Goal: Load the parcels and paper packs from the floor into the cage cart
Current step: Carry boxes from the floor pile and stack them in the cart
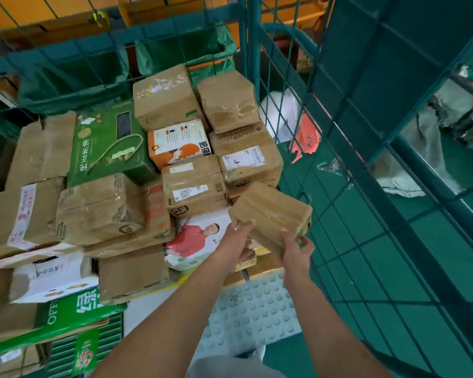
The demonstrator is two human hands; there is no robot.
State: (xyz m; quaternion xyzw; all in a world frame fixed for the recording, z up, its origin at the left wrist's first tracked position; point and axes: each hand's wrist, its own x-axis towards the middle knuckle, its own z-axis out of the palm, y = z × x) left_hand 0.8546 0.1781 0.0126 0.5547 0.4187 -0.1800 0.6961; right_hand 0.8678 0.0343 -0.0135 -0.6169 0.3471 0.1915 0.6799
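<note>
I hold a small taped brown parcel (271, 214) with both hands, tilted, over the right front of the stack inside the green cage cart (253, 64). My left hand (236, 242) grips its near left end from below. My right hand (295, 251) grips its near right corner. Under it lie a white box with a printed person in red (194, 241) and a taped box marked SF (194, 186). Several other brown parcels (164, 96) fill the cart.
A green gift box with a rope handle (107, 143) and a white and orange box (178, 143) lie mid-cart. Green paper packs (63, 317) are at the lower left. The cart's mesh side (366, 159) rises to the right; white sacks (404, 170) lie on the green floor beyond.
</note>
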